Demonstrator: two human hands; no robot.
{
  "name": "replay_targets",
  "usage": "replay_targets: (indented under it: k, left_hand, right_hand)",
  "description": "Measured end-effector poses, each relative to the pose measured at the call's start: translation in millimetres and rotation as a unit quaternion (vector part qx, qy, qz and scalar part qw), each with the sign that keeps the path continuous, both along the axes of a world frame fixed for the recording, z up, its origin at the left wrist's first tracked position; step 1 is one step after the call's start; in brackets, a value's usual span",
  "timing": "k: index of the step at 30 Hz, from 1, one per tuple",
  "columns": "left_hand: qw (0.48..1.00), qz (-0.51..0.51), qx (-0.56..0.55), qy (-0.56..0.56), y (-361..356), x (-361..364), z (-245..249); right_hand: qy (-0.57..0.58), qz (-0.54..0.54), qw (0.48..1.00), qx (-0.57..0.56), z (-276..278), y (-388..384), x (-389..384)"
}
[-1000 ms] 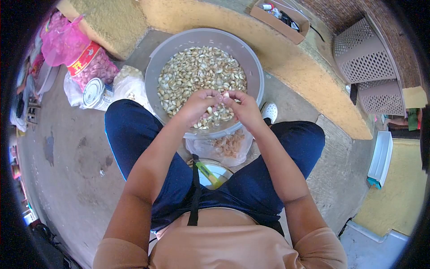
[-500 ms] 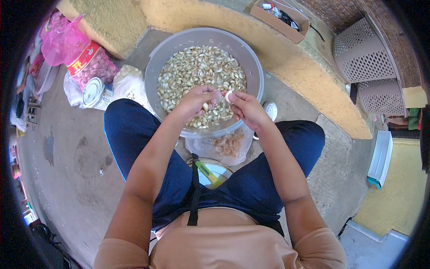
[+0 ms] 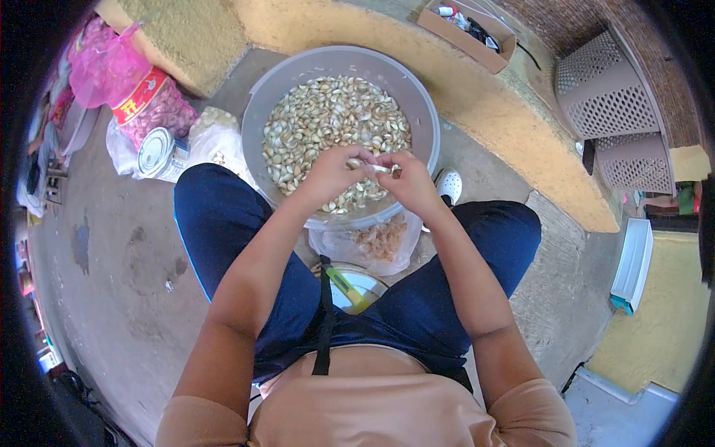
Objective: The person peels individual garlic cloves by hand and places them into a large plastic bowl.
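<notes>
A large grey basin (image 3: pixel 252 127) full of garlic cloves (image 3: pixel 335 112) stands in front of me. Over its near side my two hands meet at the fingertips. My right hand (image 3: pixel 408 181) pinches a pale garlic clove (image 3: pixel 381 169). My left hand (image 3: pixel 337 177) has its thumb and fingers pressed together against that clove's left end; whether it also holds a bit of skin is too small to tell. Below the basin's near rim lies a clear plastic bag (image 3: pixel 339 244) with brownish peels (image 3: pixel 380 240) in it.
A green-handled tool (image 3: pixel 347 289) rests on a round white lid (image 3: pixel 366 280) between my legs. To the left are a pink net sack (image 3: pixel 160 112), a tin can (image 3: pixel 160 153) and a white plastic bag (image 3: pixel 216 145). A yellow low wall (image 3: pixel 477 112) curves behind the basin, carrying a cardboard box (image 3: pixel 465 33).
My hands have come closer together, fingertips now touching around the clove. The left hand has turned slightly and moved right; the loose clove seen near its fingers no longer shows.
</notes>
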State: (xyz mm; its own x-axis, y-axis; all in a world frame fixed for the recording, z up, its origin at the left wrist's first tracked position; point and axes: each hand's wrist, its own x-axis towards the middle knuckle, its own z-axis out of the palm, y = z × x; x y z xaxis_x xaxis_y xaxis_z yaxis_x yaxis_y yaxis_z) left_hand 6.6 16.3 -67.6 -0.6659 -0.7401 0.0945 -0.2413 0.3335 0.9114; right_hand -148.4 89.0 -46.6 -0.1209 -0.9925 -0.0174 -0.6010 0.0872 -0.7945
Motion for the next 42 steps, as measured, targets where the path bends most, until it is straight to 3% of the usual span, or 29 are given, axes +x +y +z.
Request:
replay_targets:
  k: [3, 7, 9, 12, 17, 24, 32, 35, 38, 41, 42]
  left_hand:
    - [0.998, 0.006, 0.066, -0.023, 0, 1, 6]
    - [0.98, 0.037, 0.194, -0.015, 0, 3, 16]
    - [0.97, 0.043, 0.241, 0.0, 0, 2, 15]
    - [0.945, 0.041, 0.324, 0.027, -1, 2, 5]
    - [0.896, 0.004, 0.431, 0.103, 1, 5, 3]
    - [0.9, 0.027, 0.425, 0.09, 8, 0, 3]
    - [0.891, 0.061, 0.437, 0.112, 13, -7, 1]
    - [0.869, 0.013, 0.485, 0.093, 10, -5, 9]
    - [0.933, 0.001, 0.359, -0.031, 14, -9, 5]
    - [0.993, 0.008, 0.117, -0.032, 16, -11, -15]
    - [0.996, 0.004, 0.083, -0.027, 17, -11, -16]
  right_hand:
    - [-0.083, -0.013, 0.996, -0.001, 1, 0, 0]
    - [-0.219, -0.053, 0.955, 0.194, 8, 0, -3]
    - [-0.29, -0.039, 0.93, 0.223, 2, 0, -8]
    - [-0.324, -0.039, 0.928, 0.181, 0, 2, -9]
    - [-0.262, -0.007, 0.951, 0.162, 4, 4, -10]
    - [-0.165, 0.041, 0.981, 0.089, 13, 6, -10]
    - [-0.246, -0.011, 0.96, 0.136, 12, 6, -11]
    - [-0.233, -0.023, 0.963, 0.137, 12, 6, -12]
    - [-0.134, 0.001, 0.99, 0.047, -4, 7, -13]
    - [-0.041, 0.014, 0.999, -0.009, 2, 10, -10]
    - [-0.017, 0.014, 1.0, -0.013, 7, 11, -9]
